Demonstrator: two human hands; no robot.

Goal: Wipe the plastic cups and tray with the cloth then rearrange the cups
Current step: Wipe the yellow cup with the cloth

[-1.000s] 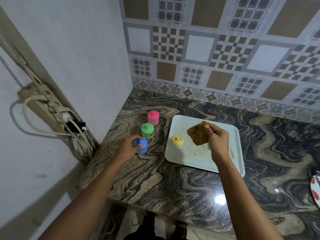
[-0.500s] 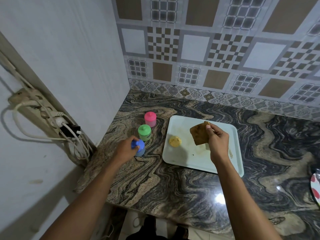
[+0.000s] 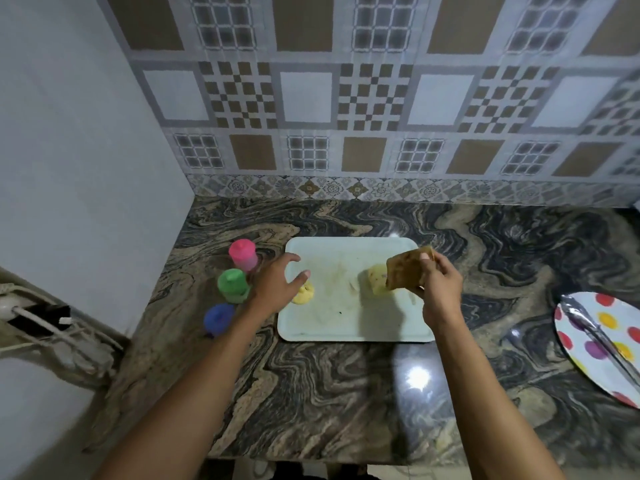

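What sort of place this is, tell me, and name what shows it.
Probably a home kitchen: a marbled stone countertop, patterned wall tiles behind it, and a spotted plate at its right edge.

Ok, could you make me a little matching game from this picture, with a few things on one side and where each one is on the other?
Things:
1. pink cup
2. yellow cup
3. cloth
4. spotted plate

Places:
A. held in the right hand
B. on the tray
C. at the far right of the counter
D. on the counter, left of the tray

Pairs: 1-D, 2-B, 3-A, 4-C
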